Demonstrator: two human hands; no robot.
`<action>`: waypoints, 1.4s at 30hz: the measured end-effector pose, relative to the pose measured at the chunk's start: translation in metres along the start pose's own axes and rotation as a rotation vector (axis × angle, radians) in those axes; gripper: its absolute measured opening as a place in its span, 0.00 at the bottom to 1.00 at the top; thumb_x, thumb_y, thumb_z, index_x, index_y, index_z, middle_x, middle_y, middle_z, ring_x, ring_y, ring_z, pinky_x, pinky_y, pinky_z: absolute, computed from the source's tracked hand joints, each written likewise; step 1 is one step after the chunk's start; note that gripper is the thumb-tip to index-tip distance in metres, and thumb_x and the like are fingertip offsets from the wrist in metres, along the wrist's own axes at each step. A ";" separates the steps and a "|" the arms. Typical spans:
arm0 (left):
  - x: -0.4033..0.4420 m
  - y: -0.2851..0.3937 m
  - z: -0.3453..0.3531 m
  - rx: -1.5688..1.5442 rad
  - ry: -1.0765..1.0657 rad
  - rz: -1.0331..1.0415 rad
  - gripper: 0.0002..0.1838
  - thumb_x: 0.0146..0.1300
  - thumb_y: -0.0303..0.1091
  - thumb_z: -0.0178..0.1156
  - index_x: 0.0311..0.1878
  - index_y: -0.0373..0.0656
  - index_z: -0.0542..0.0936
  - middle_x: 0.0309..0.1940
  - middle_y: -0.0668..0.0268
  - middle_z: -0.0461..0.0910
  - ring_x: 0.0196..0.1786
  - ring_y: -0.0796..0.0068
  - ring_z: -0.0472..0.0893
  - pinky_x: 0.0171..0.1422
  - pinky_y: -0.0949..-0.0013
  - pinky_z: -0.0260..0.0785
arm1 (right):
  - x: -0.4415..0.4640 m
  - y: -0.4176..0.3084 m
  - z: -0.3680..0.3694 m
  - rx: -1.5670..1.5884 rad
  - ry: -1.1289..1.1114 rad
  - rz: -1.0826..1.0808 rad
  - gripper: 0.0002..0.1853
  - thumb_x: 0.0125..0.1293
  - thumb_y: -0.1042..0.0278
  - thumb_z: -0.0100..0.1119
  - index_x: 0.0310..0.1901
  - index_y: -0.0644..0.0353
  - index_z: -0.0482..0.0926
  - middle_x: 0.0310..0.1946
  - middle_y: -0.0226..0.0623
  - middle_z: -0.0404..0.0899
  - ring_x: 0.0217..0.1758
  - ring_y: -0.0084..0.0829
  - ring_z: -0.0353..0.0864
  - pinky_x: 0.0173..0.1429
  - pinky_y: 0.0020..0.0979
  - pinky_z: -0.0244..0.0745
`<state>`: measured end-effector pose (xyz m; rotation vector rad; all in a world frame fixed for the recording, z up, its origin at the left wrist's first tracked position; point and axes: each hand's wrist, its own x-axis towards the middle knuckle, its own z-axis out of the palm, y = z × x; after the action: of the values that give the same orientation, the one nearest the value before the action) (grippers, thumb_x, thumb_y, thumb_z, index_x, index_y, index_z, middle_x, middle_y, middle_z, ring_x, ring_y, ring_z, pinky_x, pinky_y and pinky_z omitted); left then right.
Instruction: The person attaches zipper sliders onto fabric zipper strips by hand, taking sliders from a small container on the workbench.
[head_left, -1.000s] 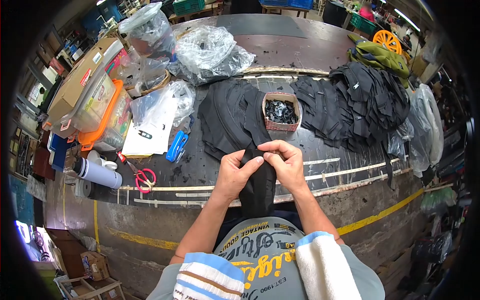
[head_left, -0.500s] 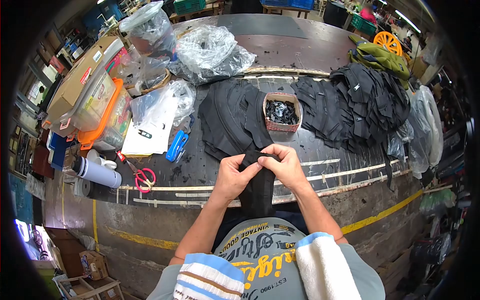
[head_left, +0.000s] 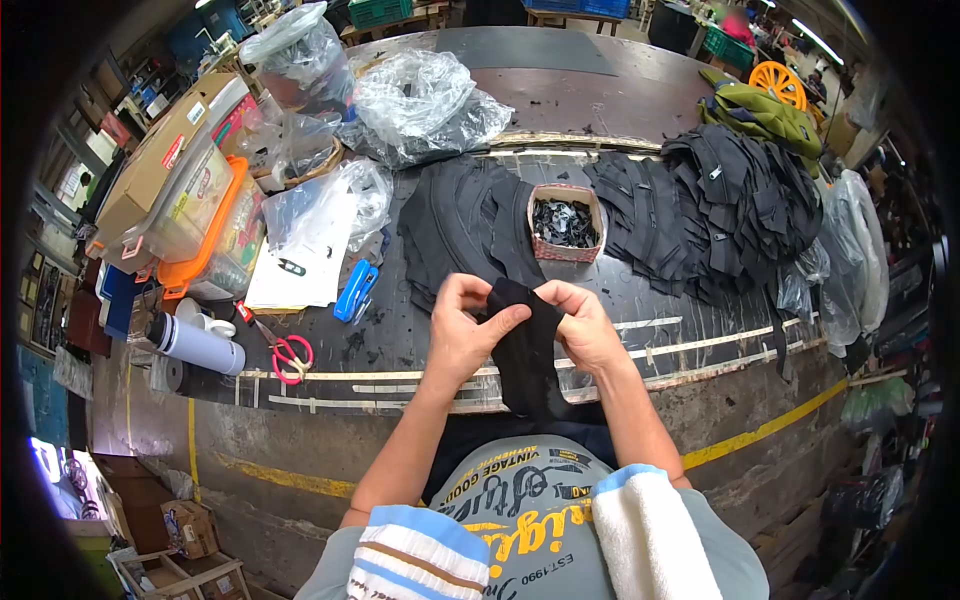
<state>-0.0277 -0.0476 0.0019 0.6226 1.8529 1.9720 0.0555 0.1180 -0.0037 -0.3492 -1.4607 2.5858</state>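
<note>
As left hand (head_left: 463, 332) pinches black fabric (head_left: 527, 355), right hand (head_left: 588, 332) holds it

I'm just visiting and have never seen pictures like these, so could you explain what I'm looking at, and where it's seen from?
Happily. There is no machine here: these are a person's bare hands. The view comes from a camera worn on that person's head, looking forward and down. The left hand and right hand hold a soft black fabric strip by its upper end. On the broad dark table lie stacked black fabric pieces, a square red-patterned box with small dark scraps inside, pink-handled metal scissors and a pale lavender bottle.
</note>
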 end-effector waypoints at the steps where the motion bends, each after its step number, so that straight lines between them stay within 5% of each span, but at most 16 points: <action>1: 0.002 0.000 -0.001 0.178 0.089 0.146 0.07 0.70 0.31 0.68 0.40 0.37 0.85 0.34 0.72 0.85 0.31 0.86 0.75 0.38 0.82 0.67 | 0.000 -0.004 0.005 -0.051 0.026 -0.083 0.07 0.67 0.83 0.60 0.39 0.63 0.87 0.34 0.28 0.85 0.27 0.13 0.73 0.32 0.14 0.66; 4: 0.007 0.009 0.002 0.530 0.256 0.435 0.07 0.71 0.32 0.68 0.41 0.37 0.84 0.35 0.73 0.84 0.31 0.86 0.74 0.38 0.82 0.66 | -0.004 -0.018 0.018 -0.149 0.090 -0.246 0.06 0.67 0.83 0.62 0.37 0.63 0.87 0.33 0.28 0.85 0.26 0.12 0.72 0.32 0.14 0.66; 8: 0.006 0.057 0.016 0.131 0.058 0.381 0.12 0.72 0.36 0.68 0.38 0.35 0.83 0.25 0.77 0.78 0.25 0.85 0.63 0.30 0.78 0.58 | -0.001 -0.044 0.036 -0.662 -0.058 -0.668 0.03 0.66 0.81 0.66 0.36 0.64 0.87 0.34 0.29 0.84 0.29 0.11 0.73 0.34 0.13 0.66; 16: 0.034 0.040 -0.009 0.145 0.209 0.241 0.16 0.78 0.34 0.61 0.31 0.37 0.81 0.21 0.79 0.70 0.24 0.85 0.59 0.28 0.76 0.52 | -0.005 -0.038 0.039 -0.528 0.038 -0.143 0.06 0.63 0.82 0.69 0.42 0.65 0.87 0.44 0.31 0.85 0.37 0.15 0.75 0.41 0.15 0.68; 18: 0.043 0.021 -0.027 -0.203 0.209 0.146 0.15 0.80 0.38 0.59 0.38 0.38 0.85 0.27 0.76 0.80 0.26 0.86 0.69 0.31 0.79 0.60 | -0.006 -0.020 0.027 -0.538 0.025 0.014 0.11 0.63 0.82 0.69 0.47 0.65 0.87 0.50 0.34 0.85 0.41 0.17 0.76 0.45 0.17 0.70; 23: 0.040 0.033 -0.037 -0.635 0.270 -0.013 0.18 0.81 0.44 0.58 0.50 0.37 0.85 0.43 0.69 0.89 0.38 0.78 0.84 0.48 0.76 0.75 | 0.009 0.039 -0.025 -0.575 0.166 -0.424 0.24 0.63 0.80 0.69 0.62 0.65 0.81 0.63 0.36 0.80 0.51 0.20 0.79 0.53 0.19 0.72; 25: 0.036 0.039 -0.038 -0.734 0.215 -0.038 0.19 0.81 0.45 0.57 0.52 0.37 0.85 0.45 0.68 0.89 0.41 0.76 0.85 0.51 0.74 0.75 | 0.011 0.058 -0.042 -0.486 -0.082 -0.092 0.33 0.65 0.75 0.69 0.72 0.62 0.72 0.72 0.36 0.73 0.62 0.24 0.76 0.61 0.24 0.72; 29: 0.023 0.049 -0.046 -1.013 0.075 -0.107 0.22 0.82 0.49 0.54 0.59 0.39 0.84 0.53 0.66 0.89 0.49 0.72 0.88 0.62 0.69 0.77 | 0.019 0.083 -0.025 -0.188 -0.140 0.028 0.32 0.66 0.72 0.70 0.71 0.61 0.73 0.70 0.36 0.75 0.63 0.26 0.77 0.61 0.28 0.73; 33: -0.003 0.049 -0.048 -1.144 0.135 -0.055 0.25 0.83 0.52 0.51 0.59 0.39 0.83 0.53 0.65 0.88 0.50 0.67 0.88 0.67 0.62 0.75 | 0.018 0.074 0.002 0.812 -0.348 0.590 0.31 0.64 0.71 0.74 0.67 0.62 0.75 0.61 0.39 0.81 0.56 0.29 0.83 0.59 0.32 0.78; 39: -0.033 -0.003 -0.081 -1.297 -0.188 0.246 0.29 0.80 0.56 0.53 0.67 0.39 0.78 0.56 0.60 0.87 0.58 0.66 0.86 0.69 0.56 0.73 | 0.027 0.052 0.011 0.346 0.156 0.081 0.29 0.64 0.75 0.72 0.65 0.61 0.74 0.53 0.41 0.84 0.50 0.30 0.85 0.55 0.30 0.80; 42: -0.034 0.001 -0.101 -0.998 -0.479 -0.086 0.29 0.78 0.52 0.56 0.71 0.39 0.75 0.56 0.57 0.86 0.57 0.65 0.85 0.66 0.58 0.75 | 0.031 0.013 -0.021 0.129 0.138 -0.038 0.29 0.64 0.78 0.71 0.66 0.61 0.72 0.49 0.40 0.84 0.49 0.29 0.84 0.53 0.25 0.79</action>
<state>-0.0539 -0.1506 -0.0038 0.5809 0.4839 2.1072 0.0311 0.1363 -0.0294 -0.4682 -1.2372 2.5530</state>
